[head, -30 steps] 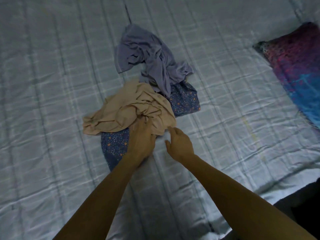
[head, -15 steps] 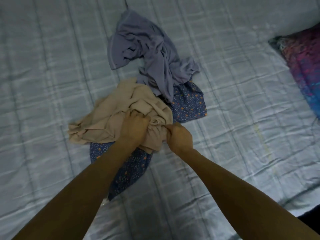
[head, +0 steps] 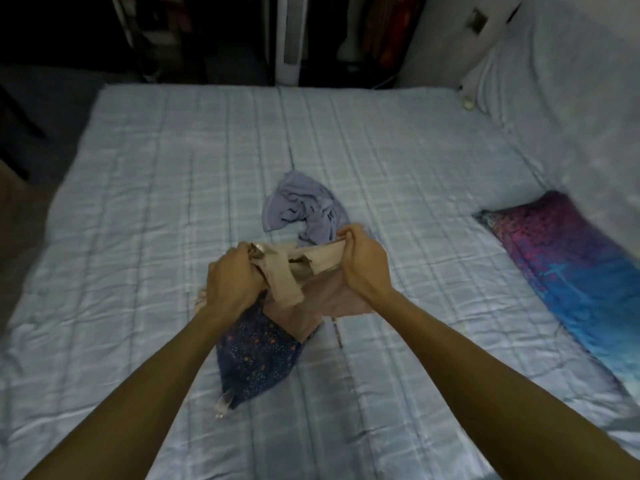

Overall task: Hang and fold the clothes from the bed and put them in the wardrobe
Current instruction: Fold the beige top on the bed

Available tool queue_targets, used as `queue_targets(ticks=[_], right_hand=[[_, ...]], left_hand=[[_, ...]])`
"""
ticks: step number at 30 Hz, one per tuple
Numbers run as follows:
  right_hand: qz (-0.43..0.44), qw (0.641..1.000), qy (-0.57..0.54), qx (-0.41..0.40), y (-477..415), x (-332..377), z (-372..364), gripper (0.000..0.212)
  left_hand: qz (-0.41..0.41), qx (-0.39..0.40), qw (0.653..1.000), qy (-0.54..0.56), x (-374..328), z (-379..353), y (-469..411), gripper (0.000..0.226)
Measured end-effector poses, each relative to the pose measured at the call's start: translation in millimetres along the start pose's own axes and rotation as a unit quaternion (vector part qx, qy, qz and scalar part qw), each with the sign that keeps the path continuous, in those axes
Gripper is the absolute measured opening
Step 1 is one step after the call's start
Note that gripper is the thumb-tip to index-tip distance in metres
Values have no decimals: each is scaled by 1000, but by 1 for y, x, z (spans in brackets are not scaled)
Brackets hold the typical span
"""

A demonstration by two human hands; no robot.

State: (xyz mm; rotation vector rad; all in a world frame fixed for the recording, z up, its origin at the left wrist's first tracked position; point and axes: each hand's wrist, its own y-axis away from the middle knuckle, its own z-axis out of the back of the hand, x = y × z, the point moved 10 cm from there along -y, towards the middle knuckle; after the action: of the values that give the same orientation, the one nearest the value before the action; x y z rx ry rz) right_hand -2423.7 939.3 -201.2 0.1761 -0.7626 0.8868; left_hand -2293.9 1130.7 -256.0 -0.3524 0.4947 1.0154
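The fingers (head: 347, 234) of both hands are curled tight. The left hand (head: 235, 282) bunches one end of the beige garment (head: 325, 296) at its upper edge and the right hand (head: 363, 261) pinches the other. The cloth is stretched between them, lifted above the bed (head: 156, 202).

The grips sit on gathered fabric rather than clear corners, so it may open crooked or slip from the right-hand pinch. A loose band dangles below the left hand and could twist into a fold. The hanging hem appears to touch the navy floral garment (head: 256, 358) beneath it, and could drag it along.

The beige cloth looks thin, limp and smooth. The navy piece, under it and nearer the person, is a crumpled wedge flecked with orange, with a pale frill at its near tip. Just beyond the beige garment lies a lavender top (head: 301, 206), soft and rumpled. Well to its right lies a long purple-to-blue cloth (head: 571, 271). The bedcover is pale blue plaid, quilted and wrinkled.
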Motion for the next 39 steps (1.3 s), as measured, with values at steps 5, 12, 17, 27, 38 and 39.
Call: queue_targets(ticks=[5,12,17,27,38,39], right_hand=[[21,999,-28,-18,-2,73,78,27],[86,992,-76,-49,21,145,189,32],[124,989,-76,-30,50,143,284,43],[214,974,-36,64,104,94,383,44],[142,989,-4,29,108,64,440,52],[148,988,16,52,109,65,438,46]], left_hand=[[-8,-60,986,152,-54,93,26,33],[-206,43,970,120,-212,120,97,51],[-178,-45,962,203,-288,153,130,29],[-221,-98,970,-18,-389,184,177,29],[-130,-97,985,61,-416,199,189,21],[-134,-102,984,59,-418,204,189,22]])
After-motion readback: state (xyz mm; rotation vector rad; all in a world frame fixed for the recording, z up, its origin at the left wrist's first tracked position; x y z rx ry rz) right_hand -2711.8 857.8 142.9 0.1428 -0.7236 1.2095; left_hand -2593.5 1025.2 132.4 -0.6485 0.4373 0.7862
